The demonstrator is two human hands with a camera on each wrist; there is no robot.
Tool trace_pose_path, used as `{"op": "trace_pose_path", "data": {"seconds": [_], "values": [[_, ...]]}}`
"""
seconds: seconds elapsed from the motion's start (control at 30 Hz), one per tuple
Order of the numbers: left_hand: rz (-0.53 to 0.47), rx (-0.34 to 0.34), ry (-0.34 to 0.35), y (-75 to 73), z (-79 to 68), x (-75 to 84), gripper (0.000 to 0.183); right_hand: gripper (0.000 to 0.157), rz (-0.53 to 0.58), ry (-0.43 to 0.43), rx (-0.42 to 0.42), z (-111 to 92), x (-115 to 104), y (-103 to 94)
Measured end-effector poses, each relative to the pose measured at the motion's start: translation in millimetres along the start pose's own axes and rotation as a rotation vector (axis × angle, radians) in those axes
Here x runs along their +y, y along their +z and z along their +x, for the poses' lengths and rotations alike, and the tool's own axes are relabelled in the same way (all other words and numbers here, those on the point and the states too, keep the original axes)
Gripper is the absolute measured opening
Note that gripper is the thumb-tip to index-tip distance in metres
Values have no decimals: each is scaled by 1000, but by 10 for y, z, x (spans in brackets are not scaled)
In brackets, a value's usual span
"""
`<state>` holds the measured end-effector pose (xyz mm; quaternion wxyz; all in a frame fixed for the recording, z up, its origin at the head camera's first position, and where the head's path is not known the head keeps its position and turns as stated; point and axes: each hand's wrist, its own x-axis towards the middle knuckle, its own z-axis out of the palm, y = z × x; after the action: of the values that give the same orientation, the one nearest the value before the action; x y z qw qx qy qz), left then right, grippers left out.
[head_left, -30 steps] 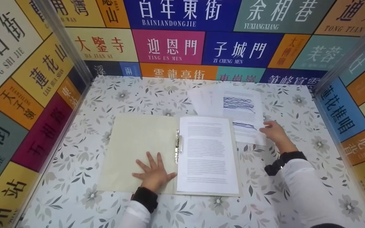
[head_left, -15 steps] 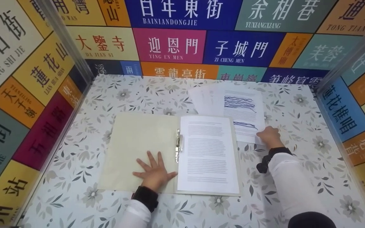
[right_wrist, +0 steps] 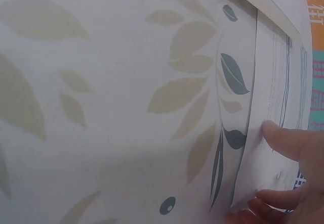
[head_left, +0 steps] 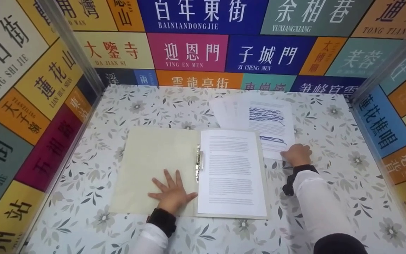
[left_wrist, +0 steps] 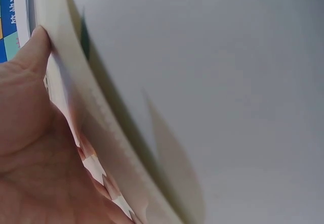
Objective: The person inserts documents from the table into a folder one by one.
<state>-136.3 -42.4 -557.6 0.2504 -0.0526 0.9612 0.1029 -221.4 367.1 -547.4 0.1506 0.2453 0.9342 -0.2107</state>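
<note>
An open cream folder (head_left: 157, 151) lies on the table, with a metal clip (head_left: 198, 164) along its spine. On its right half is a printed sheet (head_left: 227, 169). My left hand (head_left: 172, 194) rests on the bare left cover, fingers spread, thumb reaching to the spine. In the left wrist view, the palm (left_wrist: 30, 133) lies beside the folder's blurred edge. Beyond the folder's upper right, loose sheets are fanned out; the top sheet (head_left: 270, 128) bears blue scribbled lines. My right hand (head_left: 297, 154) pinches its lower right corner, the thumb (right_wrist: 283, 138) on the printed face.
A floral-patterned cloth (head_left: 83, 190) covers the table. Walls of coloured panels with Chinese lettering stand at the back (head_left: 189, 53), left (head_left: 37, 155) and right (head_left: 400, 155). Part of the loose sheets is hidden under the folder's top edge.
My right hand has moved slightly left and down, from the right edge of the scribbled sheet to its lower corner, and its fingers have curled. My left hand has stayed still.
</note>
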Motion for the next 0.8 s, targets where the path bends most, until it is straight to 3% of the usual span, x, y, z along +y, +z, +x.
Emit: {"op": "trace_pose_path", "data": {"seconds": [0.17,0.6,0.8], "values": [[2,-5,0,2,6,-1,111,56,-49,0,45,-26,-48,21],[-9,1,12,0,-11,-9,112,51,-94,-53,43,-47,-108,24],[-14,7,17,-9,-7,-8,112,50,-105,-37,48,-49,-125,11]]}}
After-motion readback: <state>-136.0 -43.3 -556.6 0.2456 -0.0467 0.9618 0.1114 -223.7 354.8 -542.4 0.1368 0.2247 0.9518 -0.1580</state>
